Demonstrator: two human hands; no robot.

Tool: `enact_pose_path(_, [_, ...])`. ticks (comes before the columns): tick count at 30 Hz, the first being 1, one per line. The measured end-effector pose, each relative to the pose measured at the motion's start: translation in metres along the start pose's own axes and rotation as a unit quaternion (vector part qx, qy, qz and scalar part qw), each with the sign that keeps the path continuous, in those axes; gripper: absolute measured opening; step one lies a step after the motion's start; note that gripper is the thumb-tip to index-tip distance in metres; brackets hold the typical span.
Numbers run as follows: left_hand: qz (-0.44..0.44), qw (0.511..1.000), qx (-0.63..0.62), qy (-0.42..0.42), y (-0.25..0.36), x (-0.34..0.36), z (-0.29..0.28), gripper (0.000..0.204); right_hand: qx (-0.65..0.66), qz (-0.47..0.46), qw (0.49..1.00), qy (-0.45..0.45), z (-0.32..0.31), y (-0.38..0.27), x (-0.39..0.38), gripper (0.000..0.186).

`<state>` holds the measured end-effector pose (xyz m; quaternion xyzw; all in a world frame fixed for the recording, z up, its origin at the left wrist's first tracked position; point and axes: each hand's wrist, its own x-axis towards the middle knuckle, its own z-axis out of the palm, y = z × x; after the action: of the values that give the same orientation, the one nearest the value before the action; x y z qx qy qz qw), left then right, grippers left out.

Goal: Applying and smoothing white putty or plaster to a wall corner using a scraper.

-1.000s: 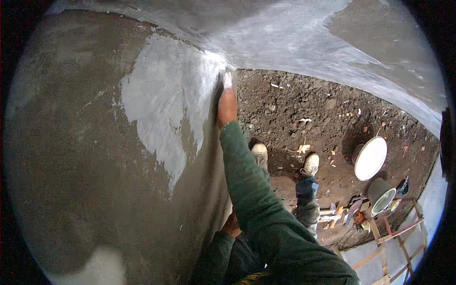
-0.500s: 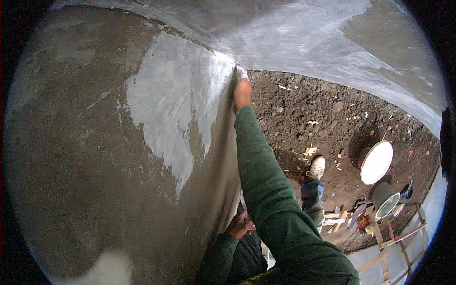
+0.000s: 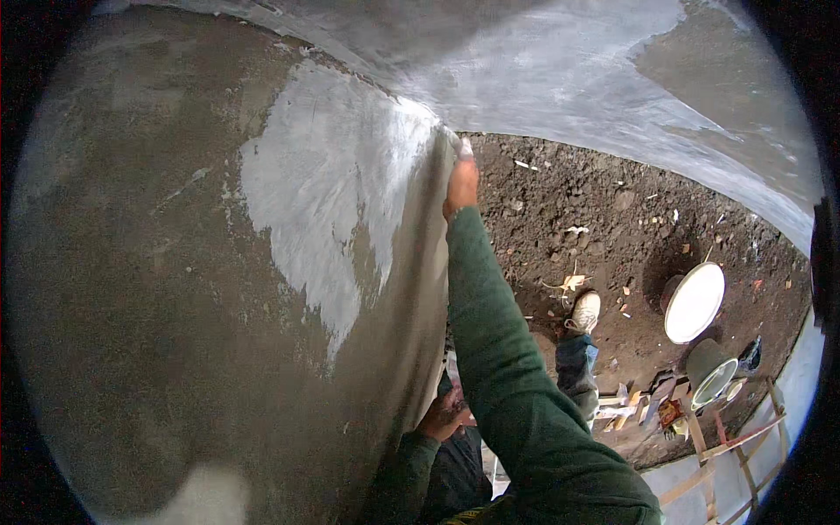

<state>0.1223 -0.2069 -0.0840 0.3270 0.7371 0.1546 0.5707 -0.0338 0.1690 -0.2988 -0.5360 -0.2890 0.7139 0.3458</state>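
Green sleeves (image 3: 503,332); right hand (image 3: 462,182) at wall (image 3: 175,306), left hand (image 3: 444,416) partly hidden, both grips unclear.

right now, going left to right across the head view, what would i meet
Pale grey smeared patch on the brown-grey wall → bare right hand → off-white lace-up shoe → round white disc → small black crumpled item.

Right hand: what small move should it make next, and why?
Perhaps draw the right hand from the corner along the left wall: the pale patch there ends in a ragged edge, and the wall beyond looks darker and uncoated.
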Motion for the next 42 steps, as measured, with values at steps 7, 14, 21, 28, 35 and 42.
enact_pose_path(7, [-0.199,0.955,-0.188,-0.114,-0.016,-0.01,-0.013,0.07,0.243,0.173,0.954,0.017,0.067,-0.074,-0.04,0.051])
enact_pose_path(14, [-0.194,0.945,0.222,-0.138,-0.101,-0.022,0.043,0.077,0.245,0.093,0.965,-0.004,0.092,-0.113,-0.09,0.054])
enact_pose_path(21, [-0.162,0.975,0.133,-0.079,-0.033,0.041,0.023,0.077,0.159,-0.03,0.983,-0.091,0.107,-0.142,-0.134,0.056])
enact_pose_path(28, [-0.131,0.989,0.045,-0.049,0.006,0.022,0.005,0.077,0.011,-0.086,0.992,-0.088,0.124,-0.177,-0.165,0.051])
enact_pose_path(35, [-0.147,0.988,-0.045,-0.029,0.016,-0.01,0.003,0.077,-0.119,-0.2,0.965,-0.122,0.113,-0.288,-0.275,0.049])
enact_pose_path(42, [-0.155,0.978,-0.141,-0.012,0.006,-0.045,0.002,0.078,-0.087,-0.038,0.993,-0.065,0.055,-0.147,-0.136,0.048])
